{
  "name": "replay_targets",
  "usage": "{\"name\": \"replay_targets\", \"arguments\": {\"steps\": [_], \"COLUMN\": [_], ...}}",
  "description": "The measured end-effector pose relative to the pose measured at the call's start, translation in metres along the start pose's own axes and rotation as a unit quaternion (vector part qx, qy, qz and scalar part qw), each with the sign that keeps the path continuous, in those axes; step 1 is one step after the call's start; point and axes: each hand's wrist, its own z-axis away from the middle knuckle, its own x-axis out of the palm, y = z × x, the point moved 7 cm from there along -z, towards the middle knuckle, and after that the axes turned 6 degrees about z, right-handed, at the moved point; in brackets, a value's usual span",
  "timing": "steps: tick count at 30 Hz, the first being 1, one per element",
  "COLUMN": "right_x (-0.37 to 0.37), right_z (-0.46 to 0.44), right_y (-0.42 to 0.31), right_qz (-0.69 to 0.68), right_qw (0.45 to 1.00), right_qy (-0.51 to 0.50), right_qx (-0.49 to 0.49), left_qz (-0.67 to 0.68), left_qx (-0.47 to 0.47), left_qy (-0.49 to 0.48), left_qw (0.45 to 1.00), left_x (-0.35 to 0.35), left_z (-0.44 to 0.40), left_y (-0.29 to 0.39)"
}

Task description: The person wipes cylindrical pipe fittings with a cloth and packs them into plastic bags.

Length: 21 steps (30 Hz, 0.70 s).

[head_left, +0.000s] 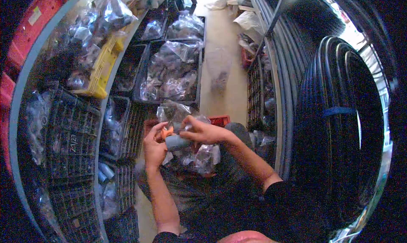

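Note:
Over my lap, my left hand [155, 149] grips a grey pipe fitting [177, 142] from its left side. An orange part [168, 132] shows on the fitting near my left fingertips; whether it is a handle is too blurred to tell. My right hand [202, 132] is closed against the fitting's right side, fingers bent around it. Just beyond and below both hands lie clear plastic bags [202, 158] with small parts in them. Part of a red crate [219, 121] shows behind my right hand.
Black crates [144, 71] of bagged parts line the left and front. A yellow bin [104, 69] rests on the left shelf. Coiled black pipe [326, 86] and long grey pipes [292, 73] stand at right. A pale floor strip [218, 73] runs ahead.

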Motion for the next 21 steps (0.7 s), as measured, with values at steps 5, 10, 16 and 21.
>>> {"name": "replay_targets", "arguments": {"steps": [5, 10, 16, 21], "right_x": [0.005, 0.009, 0.020, -0.010], "right_z": [-0.007, -0.009, -0.013, -0.012], "right_y": [-0.021, -0.001, 0.027, -0.025], "right_qz": [0.024, -0.055, -0.040, 0.091], "right_qw": [0.993, 0.998, 0.999, 0.978], "right_qy": [0.040, 0.020, 0.006, 0.017], "right_qx": [-0.108, 0.008, 0.005, -0.189], "left_qz": [-0.066, -0.097, -0.040, 0.247], "left_qx": [-0.032, 0.165, 0.056, -0.076], "left_qy": [-0.003, 0.091, 0.083, -0.056], "left_qw": [0.997, 0.977, 0.994, 0.965], "left_x": [-0.012, -0.024, -0.012, -0.023], "left_z": [-0.004, 0.003, 0.001, -0.006], "left_y": [-0.005, -0.008, -0.011, -0.060]}}
